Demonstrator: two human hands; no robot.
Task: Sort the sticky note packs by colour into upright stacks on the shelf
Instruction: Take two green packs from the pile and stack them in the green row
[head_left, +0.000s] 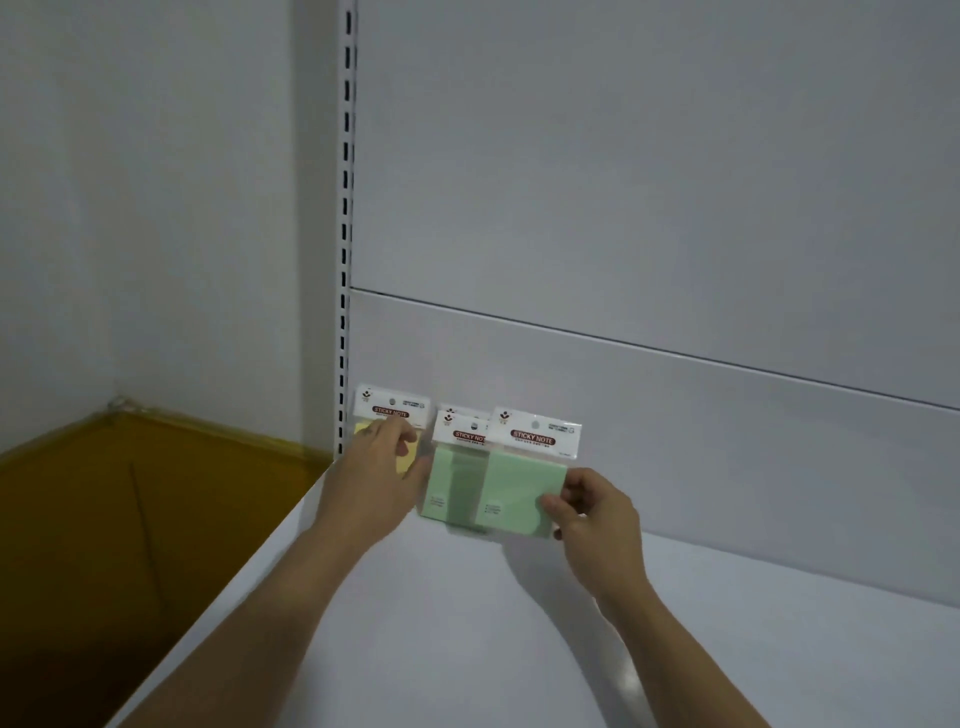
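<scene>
A yellow sticky note pack (390, 410) stands upright against the shelf's back panel at the far left. My left hand (375, 480) covers its lower half, fingers resting on it. Just to the right stand green sticky note packs (452, 480), upright, one behind another. In front of them is a further green pack (522, 486), whose lower right corner my right hand (592, 517) pinches; it stands upright and overlaps the green ones behind. All packs carry white header cards reading STICKY NOTE.
The white shelf board (467, 634) stretches toward me and to the right. A slotted white upright (345, 234) marks the shelf's left end. An orange-brown floor (104, 519) lies below on the left.
</scene>
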